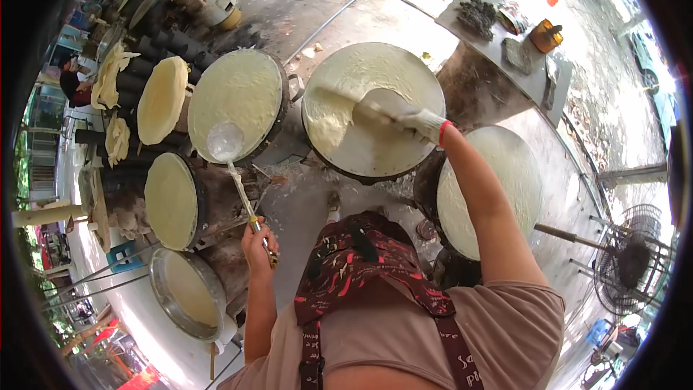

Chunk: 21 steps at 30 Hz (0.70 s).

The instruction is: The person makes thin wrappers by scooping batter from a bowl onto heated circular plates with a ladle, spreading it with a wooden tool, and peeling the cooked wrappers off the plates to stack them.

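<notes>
the gloved right hand grips a spreader (blurred); sweep batter evenly toward the griddle's near edge. left hand grips the ladle; keep it level

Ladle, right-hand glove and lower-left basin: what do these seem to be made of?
Ladle: probably metal, shiny, going by the silvery shaft. Glove: apparently knitted fabric, matte whitish, judging by its soft, red-edged cuff. Basin: likely polished metal, given its reflective wall; exact metal unclear.
</notes>
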Available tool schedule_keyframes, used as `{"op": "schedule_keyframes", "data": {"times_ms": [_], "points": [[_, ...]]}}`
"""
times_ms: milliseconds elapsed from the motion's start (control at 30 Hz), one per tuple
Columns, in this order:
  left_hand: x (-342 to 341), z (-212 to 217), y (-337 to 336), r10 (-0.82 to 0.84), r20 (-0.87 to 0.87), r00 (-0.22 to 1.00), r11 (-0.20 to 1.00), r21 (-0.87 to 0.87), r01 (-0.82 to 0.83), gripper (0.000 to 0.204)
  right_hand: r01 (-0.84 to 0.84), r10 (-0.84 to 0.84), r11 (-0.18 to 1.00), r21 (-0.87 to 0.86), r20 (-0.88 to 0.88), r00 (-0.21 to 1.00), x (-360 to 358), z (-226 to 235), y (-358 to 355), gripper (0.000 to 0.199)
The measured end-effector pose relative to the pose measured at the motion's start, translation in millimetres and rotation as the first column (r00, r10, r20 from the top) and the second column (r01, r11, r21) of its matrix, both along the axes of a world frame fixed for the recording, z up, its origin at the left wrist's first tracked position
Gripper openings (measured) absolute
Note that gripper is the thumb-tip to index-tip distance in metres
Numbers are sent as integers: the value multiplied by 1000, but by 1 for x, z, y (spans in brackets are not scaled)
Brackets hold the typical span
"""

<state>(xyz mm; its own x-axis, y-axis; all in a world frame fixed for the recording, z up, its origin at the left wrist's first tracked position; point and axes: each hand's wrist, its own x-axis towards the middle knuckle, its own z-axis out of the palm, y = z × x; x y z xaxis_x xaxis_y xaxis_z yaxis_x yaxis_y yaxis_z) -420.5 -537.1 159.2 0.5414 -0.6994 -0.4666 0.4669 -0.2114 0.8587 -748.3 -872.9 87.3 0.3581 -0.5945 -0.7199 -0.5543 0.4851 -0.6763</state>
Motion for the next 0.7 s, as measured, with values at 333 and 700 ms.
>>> {"op": "schedule_keyframes", "data": {"times_ms": [333,700], "points": [[27,3,29,-86,-55,995,996,-31,85,22,540,-525,836,-94,146,838,-17,-20,87,34],[154,-8,82,-294,-214,932,956,-67,286,32,674,-651,736,62,341,678,134,-30,277,21]]}}
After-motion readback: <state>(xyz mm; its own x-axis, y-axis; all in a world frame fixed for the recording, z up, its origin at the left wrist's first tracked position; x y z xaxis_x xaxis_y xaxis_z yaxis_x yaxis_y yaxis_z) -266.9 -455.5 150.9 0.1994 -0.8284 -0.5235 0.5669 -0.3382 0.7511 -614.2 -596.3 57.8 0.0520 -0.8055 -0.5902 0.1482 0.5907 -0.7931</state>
